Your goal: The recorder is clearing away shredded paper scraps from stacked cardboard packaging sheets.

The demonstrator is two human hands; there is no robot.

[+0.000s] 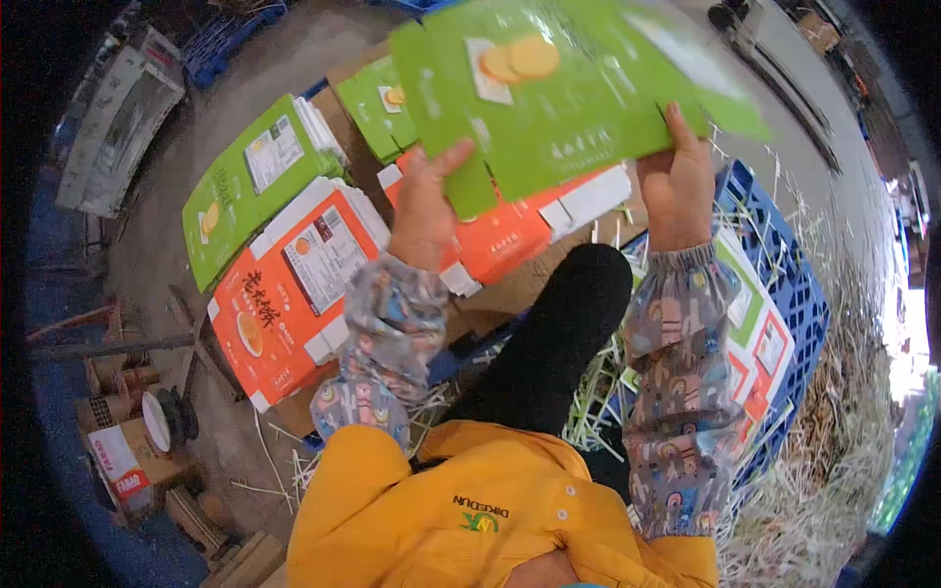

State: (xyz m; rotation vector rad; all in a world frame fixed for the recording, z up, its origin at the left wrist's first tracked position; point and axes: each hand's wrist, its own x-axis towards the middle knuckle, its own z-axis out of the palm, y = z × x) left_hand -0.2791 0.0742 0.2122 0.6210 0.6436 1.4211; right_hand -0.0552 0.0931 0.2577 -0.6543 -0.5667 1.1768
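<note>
Both hands hold up a flattened green carton (578, 93) printed with a picture of round yellow biscuits. My left hand (423, 211) grips its near left corner, thumb on top and fingers hidden beneath. My right hand (678, 186) grips the near right edge, its thumb lying over the top and its fingers out of sight. The carton's far right end is smeared by motion. Below it lie flattened orange cartons (503, 240) and another green carton (377, 108), partly covered by the raised one.
To the left lie a stack of green cartons (250, 171) and a stack of orange cartons (294, 284). A blue plastic crate (784, 353) at the right holds more cartons. Paper-like strips (804, 519) litter the floor around it. Wood pieces and a spool (162, 421) stand lower left.
</note>
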